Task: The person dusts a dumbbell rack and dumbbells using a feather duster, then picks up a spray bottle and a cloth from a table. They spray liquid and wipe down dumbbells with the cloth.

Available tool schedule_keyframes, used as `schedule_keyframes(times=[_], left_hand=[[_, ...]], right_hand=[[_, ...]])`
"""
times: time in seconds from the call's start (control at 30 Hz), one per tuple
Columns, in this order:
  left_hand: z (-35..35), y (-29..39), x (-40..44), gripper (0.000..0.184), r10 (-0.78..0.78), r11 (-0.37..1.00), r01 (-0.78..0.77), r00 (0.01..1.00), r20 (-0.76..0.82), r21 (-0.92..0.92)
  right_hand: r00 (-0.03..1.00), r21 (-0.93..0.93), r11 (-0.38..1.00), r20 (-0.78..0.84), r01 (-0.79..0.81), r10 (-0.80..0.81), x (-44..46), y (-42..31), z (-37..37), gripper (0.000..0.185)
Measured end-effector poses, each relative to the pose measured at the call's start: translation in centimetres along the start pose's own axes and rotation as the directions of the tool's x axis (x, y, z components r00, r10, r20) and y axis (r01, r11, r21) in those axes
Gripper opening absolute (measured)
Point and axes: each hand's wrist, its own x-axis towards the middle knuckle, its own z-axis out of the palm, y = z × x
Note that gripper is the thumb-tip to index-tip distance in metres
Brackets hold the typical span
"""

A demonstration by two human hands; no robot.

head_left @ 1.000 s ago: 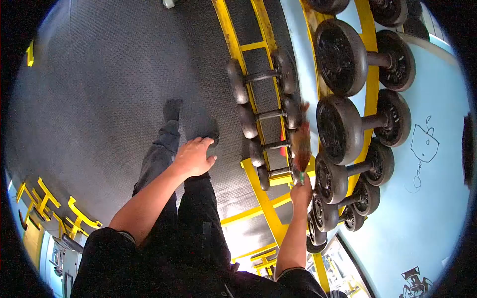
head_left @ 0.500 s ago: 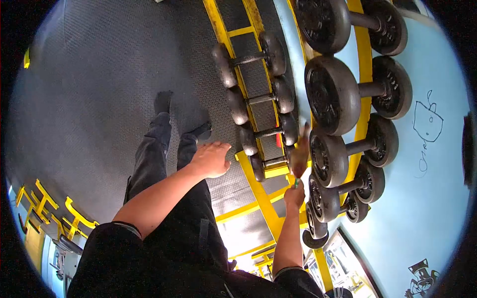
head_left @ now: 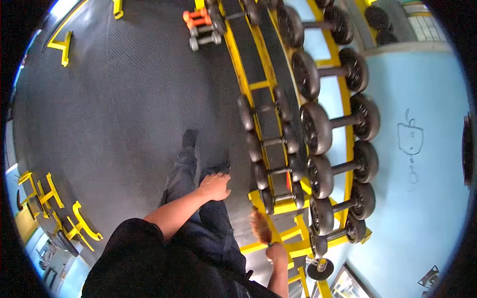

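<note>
My right hand [head_left: 278,253] is closed round the handle of a brown duster [head_left: 261,226], which looks fluffy, perhaps made of feathers. The duster's head is beside the yellow frame at the near end of the dumbbell rack; whether it touches the frame I cannot tell. My left hand [head_left: 215,186] holds nothing; it is over my dark trouser leg near the knee, fingers stretched out. Right of the duster, large black dumbbells [head_left: 343,166] line the rack's upper tier. Smaller black dumbbells [head_left: 274,142] sit on the lower tier.
Yellow rails [head_left: 259,85] of the rack run away from me. Orange dumbbells [head_left: 197,19] and grey dumbbells [head_left: 204,38] lie on the dark floor mat [head_left: 114,114]. A light blue wall [head_left: 397,198] rises at right. Yellow gym frames [head_left: 79,226] stand at left.
My right hand has drawn the duster from between the rack's tiers, back and left to the near frame. My view has shifted, bringing the orange and grey dumbbells into sight.
</note>
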Motion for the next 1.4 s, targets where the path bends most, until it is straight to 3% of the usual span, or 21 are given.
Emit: schedule_keyframes(times=[0.13,0.2,0.23,0.3,0.37,0.4,0.5,0.57,0.63,0.73,0.87,0.93,0.97,1.03,1.1,1.2,1.27,1.33,1.37,1.4], left_hand=[[-4.9,-0.7,-3.2,0.055,-0.083,0.996,0.079,0.992,-0.093,-0.053],[-6.5,-1.6,-4.8,0.056,-0.138,0.988,0.123,0.973,-0.187,-0.094],[-7.3,-1.9,-5.6,0.056,-0.143,0.987,0.122,0.963,-0.228,-0.103],[-9.2,-2.7,-7.1,0.056,-0.169,0.978,0.121,0.939,-0.300,-0.172],[-10.7,-3.5,-9.1,0.056,-0.196,0.966,0.114,0.911,-0.364,-0.233],[-11.2,-4.1,-10.0,0.057,-0.216,0.954,0.115,0.906,-0.365,-0.278],[-12.0,-6.4,-12.7,0.057,-0.283,0.904,0.107,0.874,-0.394,-0.414],[-12.1,-8.4,-14.2,0.057,-0.306,0.893,0.107,0.856,-0.416,-0.437],[-13.0,-10.0,-16.2,0.059,-0.334,0.887,0.147,0.859,-0.389,-0.438],[-14.9,-13.6,-16.5,0.059,-0.299,0.918,0.163,0.883,-0.362,-0.361],[-19.9,-15.1,-16.4,0.060,-0.341,0.908,0.203,0.868,-0.362,-0.368],[-21.9,-15.7,-15.0,0.059,-0.350,0.900,0.210,0.871,-0.346,-0.382],[-22.7,-16.0,-14.1,0.059,-0.337,0.908,0.214,0.884,-0.325,-0.360],[-24.6,-16.4,-11.8,0.059,-0.337,0.913,0.236,0.896,-0.290,-0.332],[-26.2,-15.8,-10.2,0.058,-0.348,0.917,0.279,0.909,-0.231,-0.285],[-28.1,-15.5,-6.7,0.059,-0.373,0.910,0.319,0.909,-0.188,-0.265],[-29.1,-15.2,-4.6,0.057,-0.328,0.933,0.280,0.919,-0.219,-0.225],[-28.7,-16.6,-2.0,0.055,-0.266,0.955,0.227,0.939,-0.217,-0.189],[-29.0,-16.6,-0.7,0.054,-0.263,0.955,0.225,0.942,-0.208,-0.192],[-29.2,-16.7,0.2,0.054,-0.276,0.951,0.237,0.941,-0.197,-0.200]], right_hand=[[0.986,0.005,0.996,-0.138,0.091,-0.090,-7.4,-6.7,-7.6,0.037],[0.936,-0.013,0.962,-0.229,0.273,-0.269,-8.7,-8.6,-10.9,0.039],[0.891,0.088,0.916,-0.284,0.391,-0.354,-8.2,-9.6,-12.3,0.042],[0.719,-0.030,0.827,-0.478,0.561,-0.505,-7.4,-12.1,-14.7,0.043],[0.871,0.398,0.775,-0.250,0.490,-0.423,-8.3,-16.2,-17.3,0.039],[0.864,0.526,0.688,-0.257,0.501,-0.433,-5.7,-17.3,-16.8,0.034],[0.845,0.530,0.663,-0.253,0.529,-0.472,-2.7,-21.2,-16.8,0.035],[0.871,0.495,0.723,-0.180,0.482,-0.457,-3.0,-24.0,-17.3,0.038],[0.874,0.619,0.630,-0.225,0.469,-0.430,-1.6,-25.9,-16.2,0.041],[0.877,0.654,0.590,-0.287,0.473,-0.385,-1.7,-29.4,-15.9,0.046],[0.889,0.674,0.582,-0.309,0.455,-0.338,-0.7,-33.3,-16.6,0.029],[0.880,0.587,0.659,-0.373,0.470,-0.295,1.1,-35.0,-17.5,0.020],[0.890,0.602,0.659,-0.358,0.451,-0.283,2.0,-35.4,-17.8,0.020],[0.850,0.445,0.762,-0.460,0.471,-0.257,4.7,-37.1,-19.0,0.020],[0.925,0.615,0.716,-0.361,0.331,-0.117,9.3,-38.4,-19.1,0.027],[0.931,0.517,0.811,-0.353,0.274,-0.089,10.1,-41.8,-23.2,0.029],[0.702,0.264,0.793,-0.661,0.549,-0.266,13.1,-43.4,-24.6,0.030],[0.636,0.238,0.734,-0.699,0.636,-0.325,15.1,-46.5,-27.9,0.031],[0.711,0.277,0.765,-0.629,0.582,-0.313,15.5,-48.5,-30.3,0.032],[0.691,0.236,0.764,-0.634,0.600,-0.347,17.7,-50.2,-31.8,0.033]])
